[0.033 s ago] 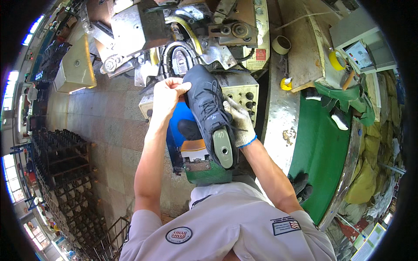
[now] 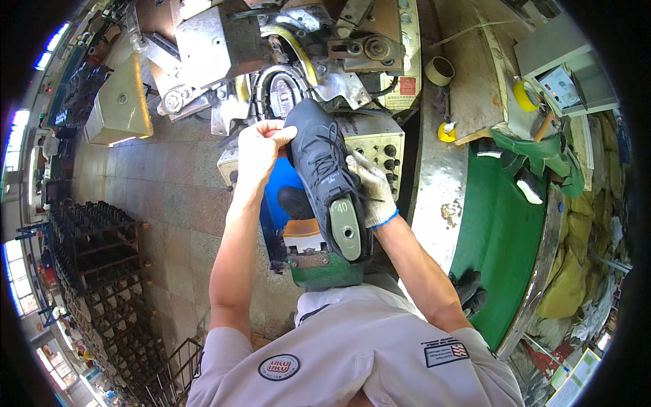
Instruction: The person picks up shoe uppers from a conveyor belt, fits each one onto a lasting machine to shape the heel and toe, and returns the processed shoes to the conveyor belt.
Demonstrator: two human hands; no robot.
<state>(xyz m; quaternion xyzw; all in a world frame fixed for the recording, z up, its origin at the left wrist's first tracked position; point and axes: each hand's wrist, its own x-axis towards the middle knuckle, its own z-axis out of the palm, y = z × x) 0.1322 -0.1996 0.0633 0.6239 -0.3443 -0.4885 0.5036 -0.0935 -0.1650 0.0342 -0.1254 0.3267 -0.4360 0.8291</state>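
Observation:
A black lace-up shoe (image 2: pixel 319 152) is held tilted in front of me, its toe pointing away toward the machine. A grey-green shoe last (image 2: pixel 345 229) with a round hole fills the heel opening. My bare left hand (image 2: pixel 261 146) pinches the toe edge between thumb and fingers. Along the shoe's right side lies my right hand (image 2: pixel 371 186), in a white knit glove with a blue cuff, gripping it; some of its fingers are hidden behind the shoe. Just beyond the toe is the machine's curved metal clamp (image 2: pixel 279 85).
Below the shoe sits a machine support with an orange-topped pad (image 2: pixel 302 229) and a green base (image 2: pixel 325 273). A control panel with black knobs (image 2: pixel 390 150) is right of my glove. Racks (image 2: pixel 95 251) stand at left; a green conveyor belt (image 2: pixel 498 230) with shoe parts runs at right.

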